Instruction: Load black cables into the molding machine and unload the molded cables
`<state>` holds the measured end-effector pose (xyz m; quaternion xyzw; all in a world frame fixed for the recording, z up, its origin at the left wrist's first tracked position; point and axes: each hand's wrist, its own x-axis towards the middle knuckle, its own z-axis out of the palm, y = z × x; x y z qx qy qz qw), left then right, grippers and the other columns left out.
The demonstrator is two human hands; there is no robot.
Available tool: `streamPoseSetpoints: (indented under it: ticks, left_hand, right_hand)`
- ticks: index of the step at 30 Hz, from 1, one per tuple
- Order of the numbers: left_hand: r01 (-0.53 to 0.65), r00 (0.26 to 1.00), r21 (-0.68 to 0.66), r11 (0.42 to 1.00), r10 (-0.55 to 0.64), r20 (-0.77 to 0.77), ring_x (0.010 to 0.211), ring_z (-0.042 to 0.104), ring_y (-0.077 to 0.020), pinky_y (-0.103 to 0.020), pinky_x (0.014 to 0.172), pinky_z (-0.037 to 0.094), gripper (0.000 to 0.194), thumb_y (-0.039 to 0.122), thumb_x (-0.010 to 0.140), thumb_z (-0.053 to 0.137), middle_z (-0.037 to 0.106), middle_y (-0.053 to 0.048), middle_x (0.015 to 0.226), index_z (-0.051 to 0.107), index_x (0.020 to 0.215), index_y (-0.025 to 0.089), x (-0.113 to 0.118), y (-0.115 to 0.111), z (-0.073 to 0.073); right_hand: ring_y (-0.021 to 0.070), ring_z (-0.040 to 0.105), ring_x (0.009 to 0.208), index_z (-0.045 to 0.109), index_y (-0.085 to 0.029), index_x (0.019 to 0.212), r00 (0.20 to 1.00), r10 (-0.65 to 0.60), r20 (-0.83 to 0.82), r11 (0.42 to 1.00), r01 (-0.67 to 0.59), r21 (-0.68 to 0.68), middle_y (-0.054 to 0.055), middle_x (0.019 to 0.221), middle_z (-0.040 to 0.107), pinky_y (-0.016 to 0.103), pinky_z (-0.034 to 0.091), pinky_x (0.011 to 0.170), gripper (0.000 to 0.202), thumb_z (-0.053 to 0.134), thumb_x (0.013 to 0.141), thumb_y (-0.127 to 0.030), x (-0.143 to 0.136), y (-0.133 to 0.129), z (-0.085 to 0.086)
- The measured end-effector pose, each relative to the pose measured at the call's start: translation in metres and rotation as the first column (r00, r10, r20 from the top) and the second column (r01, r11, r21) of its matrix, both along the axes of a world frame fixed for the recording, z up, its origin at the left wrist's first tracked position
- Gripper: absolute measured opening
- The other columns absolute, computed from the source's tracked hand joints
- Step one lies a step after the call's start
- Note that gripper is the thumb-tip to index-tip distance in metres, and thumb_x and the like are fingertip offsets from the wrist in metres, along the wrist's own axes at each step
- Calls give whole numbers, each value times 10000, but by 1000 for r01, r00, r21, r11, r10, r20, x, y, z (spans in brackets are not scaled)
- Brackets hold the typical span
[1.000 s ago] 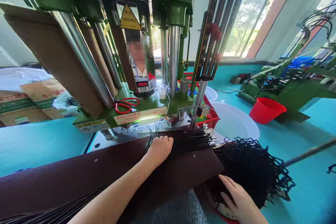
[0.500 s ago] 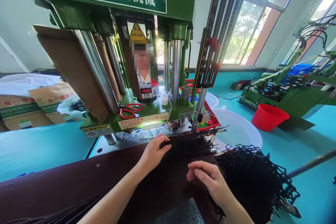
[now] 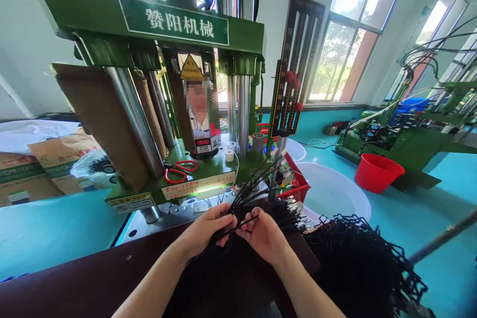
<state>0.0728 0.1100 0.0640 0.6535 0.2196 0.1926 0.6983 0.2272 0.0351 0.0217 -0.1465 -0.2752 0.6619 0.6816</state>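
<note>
Currently, the step in hand appears to be the separation of one strand from a held group. The bundle of black strands is above the counter, in front of the green press, with its pale tips directed up and to the right. The left hand is curled around the bundle, thumb laid across its near side. The right hand pinches a single strand between thumb and fingertips, just beside the left hand. As judged, the next move calls for a firm left grip and a light right pinch, so that the strand can shift without dragging its neighbours. Both forearms extend forward and converge at the hands; the left wrist is nearly straight, and the right palm faces inward with fingers bent. Loose strands with pale ends lie to the right.
</note>
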Motion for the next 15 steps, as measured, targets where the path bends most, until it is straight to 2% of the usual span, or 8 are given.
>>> streamPoseSetpoints:
  ticks: [2,5,7,10,13,15]
  left_hand:
    - [53,998,-5,999,-53,-23,364,361,-15,-180,370,189,221,367,791,495,539,28,642,445,800,152,2,-2,0]
    - [90,993,-25,996,-92,-73,320,278,-12,-188,352,134,243,395,797,471,508,46,531,451,792,152,9,-11,-1]
    - [95,989,-50,994,-100,-107,309,251,-19,-191,344,130,265,416,794,455,465,59,474,465,776,152,15,-22,-5]
    - [88,982,-75,993,-99,-159,317,249,-34,-197,345,147,282,426,797,422,422,65,440,486,753,155,17,-42,-18]
    - [159,956,-86,983,-176,-237,389,317,-59,-203,374,212,255,407,765,466,457,37,489,511,683,169,3,-60,-37]
    - [259,925,-105,960,-278,-258,461,359,-72,-207,416,250,209,375,697,570,495,22,555,549,651,173,-11,-68,-49]
  right_hand:
    - [181,572,871,581,-243,922,999,-30,30,999,29,43,8,894,620,382,427,820,225,648,736,-351,4,0,1]
    - [207,533,1008,544,-270,1064,987,-135,88,987,126,100,34,1049,611,386,395,877,350,636,742,-372,17,1,17]
    - [204,545,995,553,-251,1077,967,-217,131,974,206,92,39,1035,624,385,390,890,326,605,771,-351,30,2,30]
    - [186,597,858,615,-190,984,924,-305,231,952,291,93,39,889,660,348,420,834,216,547,817,-309,46,-3,41]
    - [179,611,750,640,-150,881,865,-254,432,967,221,126,54,768,666,320,429,747,206,487,853,-285,46,-18,41]
    - [192,610,767,646,-140,857,801,-118,587,992,64,112,76,770,672,337,421,759,239,464,865,-294,36,-32,35]
